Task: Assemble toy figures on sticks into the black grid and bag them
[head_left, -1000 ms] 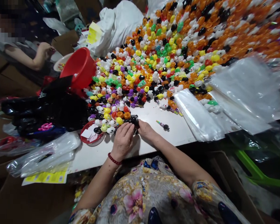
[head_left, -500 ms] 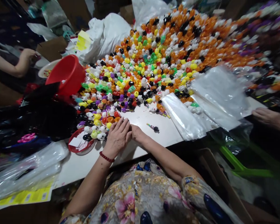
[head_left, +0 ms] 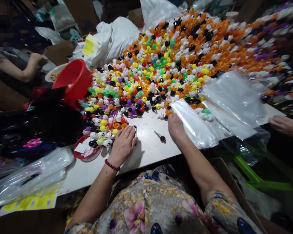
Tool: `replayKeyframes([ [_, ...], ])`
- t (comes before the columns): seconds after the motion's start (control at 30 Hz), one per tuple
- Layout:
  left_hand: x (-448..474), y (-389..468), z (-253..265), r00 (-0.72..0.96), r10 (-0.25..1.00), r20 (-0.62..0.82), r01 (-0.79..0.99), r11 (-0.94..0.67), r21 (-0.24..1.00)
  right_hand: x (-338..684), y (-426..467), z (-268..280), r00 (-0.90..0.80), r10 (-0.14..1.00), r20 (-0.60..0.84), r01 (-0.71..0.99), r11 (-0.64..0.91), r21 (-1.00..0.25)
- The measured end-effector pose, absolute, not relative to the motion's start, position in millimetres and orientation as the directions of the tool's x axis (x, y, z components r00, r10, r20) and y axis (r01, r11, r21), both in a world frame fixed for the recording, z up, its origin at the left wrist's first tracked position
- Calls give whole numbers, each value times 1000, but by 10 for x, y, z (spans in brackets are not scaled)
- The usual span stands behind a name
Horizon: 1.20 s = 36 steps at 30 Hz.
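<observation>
My left hand (head_left: 123, 143), with a red bead bracelet at the wrist, lies palm down at the front edge of the toy pile, fingers stretched out. A black lattice-edged object (head_left: 135, 130) peeks out beside its fingertips; most of it is covered. My right hand (head_left: 176, 126) rests on the white table (head_left: 146, 149) by the left edge of the flat clear plastic bags (head_left: 194, 125). Its fingers are curled, and what they hold, if anything, is hidden. Between the hands lies a small striped stick with a black spiky end (head_left: 160, 136).
A big heap of small colourful toys (head_left: 161, 65) covers the back. To the left stand a red tub (head_left: 73, 78) and a small red basket (head_left: 78, 152) with papers. More plastic bags (head_left: 36, 172) lie front left. Another person's hand (head_left: 286, 125) is at right, another person's arm (head_left: 26, 70) at left.
My right hand has moved away from my left hand, rightward and forward, to the striped sticks by the bags. The left hand stays in place, and the black lattice edge now shows.
</observation>
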<state>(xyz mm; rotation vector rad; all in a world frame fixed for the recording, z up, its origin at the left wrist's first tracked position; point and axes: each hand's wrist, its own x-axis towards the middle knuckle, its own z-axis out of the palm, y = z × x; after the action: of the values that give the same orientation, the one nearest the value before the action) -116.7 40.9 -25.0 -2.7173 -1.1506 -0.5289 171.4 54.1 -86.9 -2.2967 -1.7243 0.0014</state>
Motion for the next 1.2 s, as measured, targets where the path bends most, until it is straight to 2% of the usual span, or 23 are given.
replayKeyframes([
  [0.1, -1190, 410, -230, 646, 676, 355, 717, -697, 20, 1638, 520, -877, 302, 936, 180, 929, -247, -274],
  [0.13, -1201, 412, -226, 648, 679, 345, 715, -698, 30, 1603, 508, -870, 317, 930, 187, 913, -245, -327],
  [0.2, -1225, 418, -224, 651, 685, 327, 710, -702, 55, 1495, 487, -847, 354, 919, 174, 829, -222, -513],
  [0.33, -1251, 432, -240, 654, 684, 325, 701, -709, 81, 1044, 497, -806, 300, 951, 77, 544, -104, -833],
  [0.43, -1242, 437, -253, 647, 684, 337, 702, -707, 87, 628, 568, -820, 175, 983, -56, 220, -95, -971],
  [0.47, -1237, 436, -255, 645, 684, 341, 703, -706, 87, 518, 598, -829, 142, 986, -84, 130, -102, -986],
  [0.53, -1229, 434, -255, 644, 683, 344, 704, -705, 84, 371, 656, -845, 108, 991, -81, 90, -91, -992],
  [0.63, -1219, 431, -250, 643, 688, 338, 707, -702, 85, 314, 730, -848, 61, 997, -42, 216, -54, -975],
  [0.83, -1207, 427, -241, 635, 692, 343, 708, -699, 102, 349, 830, -800, -64, 995, -71, 462, -33, -886],
  [1.07, -1217, 419, -243, 629, 699, 340, 710, -694, 115, 429, 870, -777, -150, 988, -41, 559, 50, -828],
  [1.2, -1227, 420, -243, 623, 697, 355, 708, -696, 123, 490, 845, -790, -112, 992, -51, 607, 28, -794],
])
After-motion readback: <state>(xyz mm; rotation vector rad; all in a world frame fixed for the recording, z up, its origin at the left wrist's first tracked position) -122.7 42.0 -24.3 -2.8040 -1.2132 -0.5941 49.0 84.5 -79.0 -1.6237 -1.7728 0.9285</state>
